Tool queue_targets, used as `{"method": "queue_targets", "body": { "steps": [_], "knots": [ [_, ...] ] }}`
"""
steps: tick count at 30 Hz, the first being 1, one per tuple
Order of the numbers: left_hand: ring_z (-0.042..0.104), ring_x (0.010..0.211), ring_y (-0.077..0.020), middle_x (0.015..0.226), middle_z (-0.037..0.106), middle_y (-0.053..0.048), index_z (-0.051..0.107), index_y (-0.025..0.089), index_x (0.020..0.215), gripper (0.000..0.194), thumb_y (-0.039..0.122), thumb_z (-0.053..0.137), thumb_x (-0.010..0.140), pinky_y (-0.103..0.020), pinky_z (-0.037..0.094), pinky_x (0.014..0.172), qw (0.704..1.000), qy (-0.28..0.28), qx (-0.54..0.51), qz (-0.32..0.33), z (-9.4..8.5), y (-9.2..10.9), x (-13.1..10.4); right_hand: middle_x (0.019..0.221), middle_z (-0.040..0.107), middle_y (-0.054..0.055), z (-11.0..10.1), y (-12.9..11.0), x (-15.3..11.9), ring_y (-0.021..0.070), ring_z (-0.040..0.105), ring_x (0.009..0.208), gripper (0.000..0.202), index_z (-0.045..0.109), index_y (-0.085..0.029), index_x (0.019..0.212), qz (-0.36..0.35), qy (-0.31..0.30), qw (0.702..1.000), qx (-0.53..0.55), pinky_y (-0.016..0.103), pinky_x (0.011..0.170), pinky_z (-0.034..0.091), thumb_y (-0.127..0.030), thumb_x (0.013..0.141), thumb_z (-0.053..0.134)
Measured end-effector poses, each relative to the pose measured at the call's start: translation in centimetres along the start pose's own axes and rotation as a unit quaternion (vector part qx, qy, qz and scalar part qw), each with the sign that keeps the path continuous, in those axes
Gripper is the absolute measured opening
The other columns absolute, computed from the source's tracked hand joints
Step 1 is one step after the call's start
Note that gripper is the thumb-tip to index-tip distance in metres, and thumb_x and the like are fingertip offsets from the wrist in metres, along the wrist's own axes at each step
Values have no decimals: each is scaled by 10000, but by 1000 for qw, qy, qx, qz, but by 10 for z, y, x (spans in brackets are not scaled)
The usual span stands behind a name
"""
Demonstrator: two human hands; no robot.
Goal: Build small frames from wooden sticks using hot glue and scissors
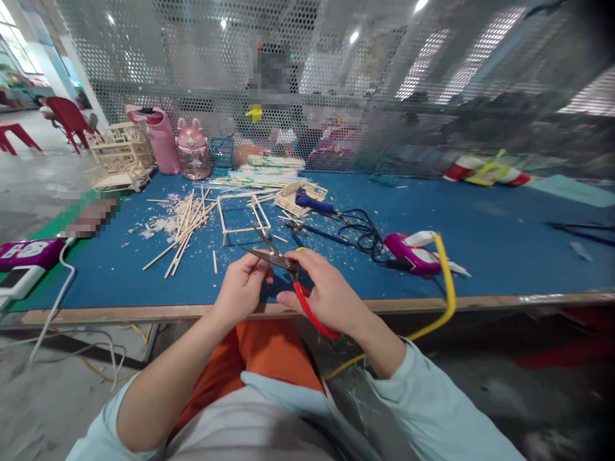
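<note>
My right hand (331, 294) grips red-handled scissors (311, 311), their dark blades parted and pointing left. Close by the blades, my left hand (243, 285) is closed with its fingers pinched together; whatever they hold is too small or hidden to make out. Just beyond the hands stands an open box-shaped frame of thin wooden sticks (246, 229). To its left lies a loose heap of sticks (185, 234) among pale scraps. A blue glue gun (312, 202) rests by a flat stick-built piece (288, 197), and blue-handled pliers (324, 234) lie nearer me.
Purple power strips sit at right (413, 253) and far left (31, 253); a yellow cable (449, 282) hangs over the table edge. Behind are a pink bottle (162, 144), a clear-bodied bottle (193, 157), a stacked stick model (120, 153) and a perforated metal screen (336, 83).
</note>
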State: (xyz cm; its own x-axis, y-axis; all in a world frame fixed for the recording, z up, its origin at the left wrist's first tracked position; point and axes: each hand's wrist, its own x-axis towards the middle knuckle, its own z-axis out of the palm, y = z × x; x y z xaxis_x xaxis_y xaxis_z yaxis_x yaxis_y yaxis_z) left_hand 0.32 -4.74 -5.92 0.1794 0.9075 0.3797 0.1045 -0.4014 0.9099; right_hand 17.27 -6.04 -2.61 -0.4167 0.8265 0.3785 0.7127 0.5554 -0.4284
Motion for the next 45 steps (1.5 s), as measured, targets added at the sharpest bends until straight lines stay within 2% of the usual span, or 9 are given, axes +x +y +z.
{"method": "queue_targets", "body": {
  "steps": [7, 13, 17, 23, 28, 33, 37, 40, 45],
  "knots": [
    [506, 627, -126, 619, 562, 15, 571, 174, 743, 214, 259, 414, 861, -231, 398, 660, 999, 9, 31, 11, 0, -1, -1, 992, 596, 105, -1, -2, 0, 241, 567, 922, 416, 529, -185, 1088, -13, 12, 1000, 4, 395, 816, 465, -342, 724, 654],
    [501, 630, -123, 624, 548, 6, 507, 174, 622, 235, 159, 394, 827, -220, 391, 640, 998, -7, 46, 29, 1, 1, 1, 940, 610, 96, -1, 0, -1, 216, 567, 867, 371, 550, -164, 1049, -13, 13, 1000, -8, 343, 776, 475, -108, 685, 509],
    [501, 622, -122, 619, 539, 10, 521, 172, 646, 218, 89, 381, 792, -220, 390, 640, 998, -11, 55, 29, 2, 0, 0, 941, 640, 104, 1, 2, -2, 224, 581, 866, 377, 567, -164, 1011, -13, 12, 1000, -17, 336, 762, 473, -90, 652, 476],
    [498, 609, -124, 610, 539, 6, 483, 179, 611, 279, 228, 402, 874, -226, 363, 610, 995, -7, 96, 21, 1, 1, 0, 792, 649, 61, 2, 7, -4, 180, 587, 718, 293, 587, -168, 912, -15, -8, 1000, -6, 263, 658, 451, -92, 663, 452],
    [463, 578, -110, 585, 498, 26, 526, 174, 685, 314, 337, 378, 909, -223, 345, 586, 998, -32, 53, -20, 3, 1, 4, 554, 498, -41, -3, 8, 1, 99, 422, 475, 255, 593, -173, 854, 26, -20, 999, 39, 200, 500, 360, -83, 682, 428],
    [461, 578, -111, 593, 473, 37, 599, 171, 921, 303, 373, 373, 907, -218, 358, 580, 999, 3, -7, -44, 4, -2, 6, 623, 538, -30, -8, 5, 5, 108, 458, 545, 194, 565, -168, 930, 81, -8, 996, 32, 219, 567, 390, -221, 746, 536],
    [539, 656, -125, 662, 576, 7, 624, 161, 872, 237, 321, 448, 870, -228, 408, 666, 999, 41, -13, -23, 3, -3, 5, 843, 623, 44, -2, 1, 3, 167, 554, 711, 427, 550, -171, 1021, 95, -32, 995, 1, 276, 649, 431, -438, 704, 653],
    [595, 738, -141, 752, 655, -24, 640, 153, 829, 211, 291, 481, 847, -240, 435, 735, 998, 45, -36, -33, 3, -3, 5, 997, 618, 104, 4, -1, 2, 215, 577, 855, 512, 534, -152, 1065, 83, -16, 996, -22, 335, 750, 450, -442, 672, 688],
    [630, 773, -158, 792, 706, -30, 686, 154, 826, 169, 248, 556, 772, -251, 464, 742, 995, 50, -77, -42, 3, -6, 6, 1008, 599, 123, 9, -3, 3, 249, 566, 918, 502, 525, -149, 1075, 58, 4, 997, -43, 381, 800, 454, -436, 690, 671]
  ]
}}
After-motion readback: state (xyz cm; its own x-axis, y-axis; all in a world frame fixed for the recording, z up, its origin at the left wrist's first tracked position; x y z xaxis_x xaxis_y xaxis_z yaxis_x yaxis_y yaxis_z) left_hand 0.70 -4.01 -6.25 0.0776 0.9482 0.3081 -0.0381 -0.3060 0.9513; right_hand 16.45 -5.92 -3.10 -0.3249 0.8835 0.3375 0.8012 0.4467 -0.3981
